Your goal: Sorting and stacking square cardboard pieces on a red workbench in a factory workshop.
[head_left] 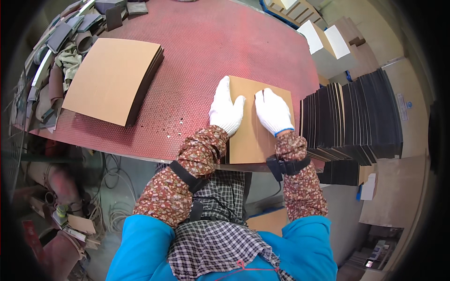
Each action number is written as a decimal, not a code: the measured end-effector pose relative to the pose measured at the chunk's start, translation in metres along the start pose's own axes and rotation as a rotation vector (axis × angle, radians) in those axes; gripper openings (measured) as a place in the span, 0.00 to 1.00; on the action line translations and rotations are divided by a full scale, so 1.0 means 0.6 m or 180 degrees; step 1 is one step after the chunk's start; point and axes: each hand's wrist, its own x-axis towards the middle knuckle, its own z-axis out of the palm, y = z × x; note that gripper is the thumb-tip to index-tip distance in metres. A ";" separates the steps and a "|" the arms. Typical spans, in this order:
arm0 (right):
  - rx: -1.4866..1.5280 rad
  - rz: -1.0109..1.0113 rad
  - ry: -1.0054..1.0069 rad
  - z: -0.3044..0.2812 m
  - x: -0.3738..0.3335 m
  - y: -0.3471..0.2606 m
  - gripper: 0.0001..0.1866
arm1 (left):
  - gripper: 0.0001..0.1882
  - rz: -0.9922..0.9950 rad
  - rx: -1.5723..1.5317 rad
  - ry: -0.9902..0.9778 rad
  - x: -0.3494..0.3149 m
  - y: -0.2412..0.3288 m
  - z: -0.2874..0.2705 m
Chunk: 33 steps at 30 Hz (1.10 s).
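A tan cardboard sheet (248, 136) lies near the table's front edge, with dark material showing along its left side. My left hand (226, 107), in a white knit glove, rests along the sheet's left edge. Its fingers are stretched out and the thumb stands apart. Over the right part of the sheet, my right hand (273, 111), gloved in white with a blue cuff edge, has its fingers bent and pressed together. Whatever it may grip is hidden under the fingers. To the left sits a stack of tan-topped, dark-edged sheets (115, 79).
The red textured table (197, 51) carries small scraps (174, 131) left of my hands. Scrap pieces and rolls (70, 47) crowd its far left side. A tall row of dark sheets (351, 119) stands at the right. White-sided boxes (328, 47) are beyond the right edge.
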 end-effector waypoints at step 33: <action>0.2503 0.2966 0.0406 -0.116 -0.328 -0.085 0.17 | 0.26 -0.0398 -0.0519 -0.0303 -0.179 -0.006 -0.127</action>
